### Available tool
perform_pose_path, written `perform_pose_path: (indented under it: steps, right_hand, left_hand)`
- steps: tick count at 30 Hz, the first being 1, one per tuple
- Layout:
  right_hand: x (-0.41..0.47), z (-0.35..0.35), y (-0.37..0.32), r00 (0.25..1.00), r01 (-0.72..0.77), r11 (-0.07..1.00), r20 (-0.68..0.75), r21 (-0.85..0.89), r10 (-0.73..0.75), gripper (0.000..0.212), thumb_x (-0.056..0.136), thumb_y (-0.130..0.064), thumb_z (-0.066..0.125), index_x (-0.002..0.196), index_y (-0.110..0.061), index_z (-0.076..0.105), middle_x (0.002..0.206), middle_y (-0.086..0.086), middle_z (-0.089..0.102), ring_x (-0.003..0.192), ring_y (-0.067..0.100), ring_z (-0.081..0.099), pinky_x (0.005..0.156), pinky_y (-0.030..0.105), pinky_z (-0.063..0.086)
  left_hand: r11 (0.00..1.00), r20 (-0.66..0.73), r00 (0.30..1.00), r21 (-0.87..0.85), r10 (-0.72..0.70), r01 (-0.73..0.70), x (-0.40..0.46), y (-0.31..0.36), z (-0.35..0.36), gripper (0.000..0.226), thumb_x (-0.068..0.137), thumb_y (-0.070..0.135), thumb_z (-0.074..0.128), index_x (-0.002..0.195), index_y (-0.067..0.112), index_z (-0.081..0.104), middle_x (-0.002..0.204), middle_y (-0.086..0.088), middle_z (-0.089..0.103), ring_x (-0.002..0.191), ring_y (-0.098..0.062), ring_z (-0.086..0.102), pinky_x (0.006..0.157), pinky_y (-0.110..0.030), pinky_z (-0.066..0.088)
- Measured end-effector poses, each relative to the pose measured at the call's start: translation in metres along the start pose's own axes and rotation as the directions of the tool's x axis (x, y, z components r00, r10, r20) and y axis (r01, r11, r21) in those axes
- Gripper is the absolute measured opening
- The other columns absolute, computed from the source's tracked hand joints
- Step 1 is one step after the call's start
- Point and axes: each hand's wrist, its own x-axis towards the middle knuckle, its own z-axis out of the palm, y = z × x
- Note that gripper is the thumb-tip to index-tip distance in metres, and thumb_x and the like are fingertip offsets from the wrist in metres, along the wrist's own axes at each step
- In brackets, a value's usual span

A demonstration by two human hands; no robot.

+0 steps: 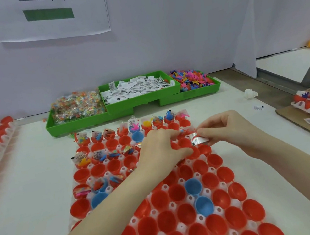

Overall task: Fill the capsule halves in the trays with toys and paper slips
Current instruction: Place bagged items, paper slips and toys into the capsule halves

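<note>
Slip and toy held over the tray

A slip (198,138) is pinched by the right hand (227,132) above the tray (179,227) on the desk (31,198); a thin toy (184,131) is pinched by the curled left hand (160,150), both forearms stretched forward over red capsule halves (166,219).

No readable text: cropped characters on wall sheet (52,15), slip (137,88) print illegible.

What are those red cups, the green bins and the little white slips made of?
Red cups: look like thin smooth plastic, glossy with light glints. Green bins: seem rigid moulded plastic, matte, with sharp rims and feet. White slips: likely printed paper, flat and creased, though small sealed packets cannot be ruled out.
</note>
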Motion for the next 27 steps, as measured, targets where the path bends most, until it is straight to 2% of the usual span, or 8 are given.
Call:
perform_pose_path:
  steps: [4,7,12,17,20,23,25,27]
  right_hand:
    - [-0.002,0.004,0.007,0.998,0.055,0.98,0.006,-0.193,-0.055,0.017,0.079,-0.004,0.067,0.074,-0.02,0.071,0.07,-0.005,0.071,0.062,0.004,0.065,0.059,0.015,0.053]
    - [-0.002,0.007,0.01,0.99,0.133,0.919,0.01,-0.37,-0.139,0.012,0.079,-0.007,0.068,0.08,-0.018,0.073,0.076,-0.001,0.072,0.069,0.007,0.067,0.068,0.016,0.054]
    - [-0.001,0.014,0.013,0.974,0.221,0.834,0.081,-0.505,-0.21,0.012,0.08,-0.01,0.067,0.088,-0.015,0.074,0.07,-0.008,0.064,0.062,-0.003,0.059,0.065,0.008,0.047]
    - [0.001,0.019,0.011,0.947,0.32,0.708,0.199,-0.63,-0.251,0.017,0.08,-0.007,0.064,0.093,-0.014,0.074,0.082,-0.001,0.065,0.069,0.005,0.054,0.072,0.02,0.048]
    - [0.004,0.024,0.011,0.94,0.338,0.614,0.225,-0.713,-0.257,0.022,0.079,-0.008,0.062,0.099,-0.015,0.069,0.095,0.002,0.067,0.084,0.016,0.059,0.078,0.027,0.047]
    - [0.003,0.028,0.014,0.938,0.344,0.624,0.23,-0.702,-0.258,0.036,0.077,-0.003,0.061,0.11,-0.014,0.054,0.097,0.004,0.064,0.089,0.023,0.061,0.078,0.036,0.05]
    - [0.005,0.029,0.014,0.943,0.33,0.641,0.208,-0.693,-0.26,0.033,0.074,-0.001,0.063,0.101,-0.016,0.054,0.091,0.003,0.065,0.084,0.021,0.062,0.075,0.035,0.051]
    - [0.009,0.028,0.013,0.955,0.29,0.685,0.154,-0.668,-0.254,0.025,0.069,-0.001,0.068,0.08,-0.02,0.056,0.081,0.002,0.066,0.077,0.018,0.063,0.071,0.031,0.052]
  left_hand:
    - [0.983,0.087,0.992,0.148,0.093,-0.105,-0.002,-0.004,0.009,0.074,0.077,0.046,0.067,0.139,0.027,0.033,0.115,0.009,0.061,0.114,-0.012,0.045,0.093,-0.026,0.021]
    - [0.979,0.076,0.991,0.166,0.11,-0.121,-0.001,-0.004,0.017,0.073,0.08,0.046,0.064,0.14,0.025,0.029,0.113,0.01,0.062,0.114,-0.011,0.045,0.098,-0.029,0.021]
    - [0.977,0.05,0.991,0.168,0.125,-0.132,0.002,-0.005,0.024,0.069,0.082,0.041,0.063,0.14,0.025,0.028,0.111,0.011,0.062,0.106,-0.012,0.053,0.104,-0.032,0.023]
    - [0.98,0.052,0.992,0.153,0.118,-0.125,0.003,-0.007,0.026,0.073,0.08,0.041,0.065,0.141,0.023,0.028,0.111,0.011,0.063,0.108,-0.012,0.053,0.105,-0.033,0.022]
    - [0.979,0.054,0.992,0.165,0.114,-0.121,0.004,-0.009,0.027,0.075,0.08,0.041,0.065,0.142,0.022,0.025,0.113,0.009,0.062,0.112,-0.013,0.049,0.103,-0.033,0.023]
    - [0.982,0.05,0.991,0.141,0.122,-0.128,0.004,-0.009,0.028,0.072,0.079,0.039,0.066,0.138,0.022,0.029,0.112,0.008,0.061,0.112,-0.013,0.049,0.1,-0.032,0.024]
    - [0.983,0.049,0.991,0.129,0.128,-0.134,0.004,-0.009,0.028,0.07,0.079,0.037,0.066,0.137,0.021,0.03,0.112,0.007,0.061,0.112,-0.014,0.048,0.098,-0.031,0.024]
    - [0.982,0.058,0.991,0.143,0.118,-0.125,0.003,-0.009,0.028,0.075,0.08,0.037,0.066,0.141,0.021,0.025,0.113,0.004,0.06,0.116,-0.015,0.044,0.1,-0.031,0.021]
